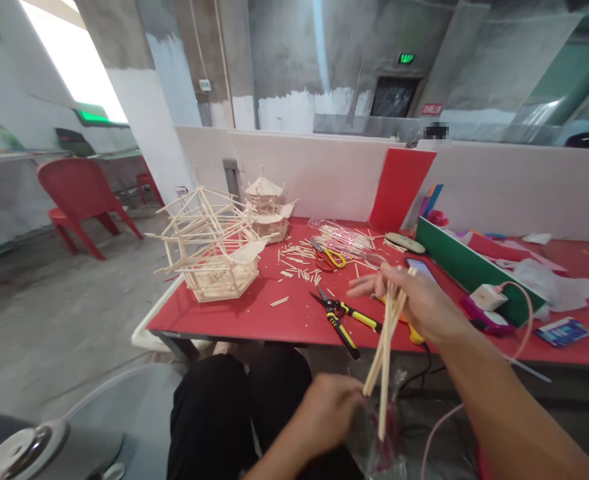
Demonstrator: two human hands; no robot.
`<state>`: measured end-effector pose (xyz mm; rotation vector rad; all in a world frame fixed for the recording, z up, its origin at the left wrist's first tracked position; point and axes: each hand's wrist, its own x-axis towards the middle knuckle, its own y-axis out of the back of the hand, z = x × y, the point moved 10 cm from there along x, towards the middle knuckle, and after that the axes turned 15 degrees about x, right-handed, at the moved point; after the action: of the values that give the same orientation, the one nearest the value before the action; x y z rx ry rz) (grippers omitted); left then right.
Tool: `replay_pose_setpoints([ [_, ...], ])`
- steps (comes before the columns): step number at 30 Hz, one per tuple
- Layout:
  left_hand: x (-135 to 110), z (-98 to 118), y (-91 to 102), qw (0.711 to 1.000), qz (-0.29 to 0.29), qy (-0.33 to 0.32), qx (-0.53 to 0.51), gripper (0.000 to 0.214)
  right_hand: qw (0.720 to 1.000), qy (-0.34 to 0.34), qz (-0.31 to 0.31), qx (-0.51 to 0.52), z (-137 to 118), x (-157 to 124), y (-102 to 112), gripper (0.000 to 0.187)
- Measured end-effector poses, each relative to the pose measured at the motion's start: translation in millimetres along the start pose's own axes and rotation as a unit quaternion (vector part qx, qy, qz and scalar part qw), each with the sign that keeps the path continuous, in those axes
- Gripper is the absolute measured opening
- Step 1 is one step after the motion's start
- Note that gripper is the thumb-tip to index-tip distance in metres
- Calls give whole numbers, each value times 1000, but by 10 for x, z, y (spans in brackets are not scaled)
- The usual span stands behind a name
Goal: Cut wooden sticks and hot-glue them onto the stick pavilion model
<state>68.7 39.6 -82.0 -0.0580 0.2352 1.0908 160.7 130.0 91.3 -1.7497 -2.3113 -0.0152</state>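
Holding sticks: the right hand (422,300) has its grip pinched around the upper ends of a few thin sticks (386,353), right of centre in the frame, probably so their lower ends hang free.
Left hand: at lower centre, the hand (329,403) is beside those lower ends; I cannot tell whether its grip holds one.
Cutter: near the table's (264,323) front edge, the cutter (342,335) points its handles towards the person, seemingly for easy reach.
Stick frame: left of centre, the frame (219,287) stands on its base, likely there to keep its fragile eaves clear of the hands.
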Motion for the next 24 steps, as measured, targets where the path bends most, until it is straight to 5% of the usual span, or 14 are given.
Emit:
replay_pose_setpoints([
  [2,-12,65,337,997,22,27,-62,51,997,-45,6,56,384,-45,-10,47],
  [5,33,232,507,991,4,35,-127,63,994,-59,74,59,818,-14,-32,47],
  [10,261,249,851,991,121,41,39,28,994,-57,93,15,1144,162,-96,54],
  [13,360,307,1227,952,219,16,212,28,988,-59,90,-106,1227,94,96,61],
  [16,468,383,1480,889,263,13,374,32,909,-80,85,-401,1326,-82,313,69],
  [19,635,378,1558,869,261,27,419,32,814,-121,54,-566,1461,-201,375,66],
  [24,870,356,1534,819,264,62,506,23,779,-146,31,-609,1457,-200,273,73],
])
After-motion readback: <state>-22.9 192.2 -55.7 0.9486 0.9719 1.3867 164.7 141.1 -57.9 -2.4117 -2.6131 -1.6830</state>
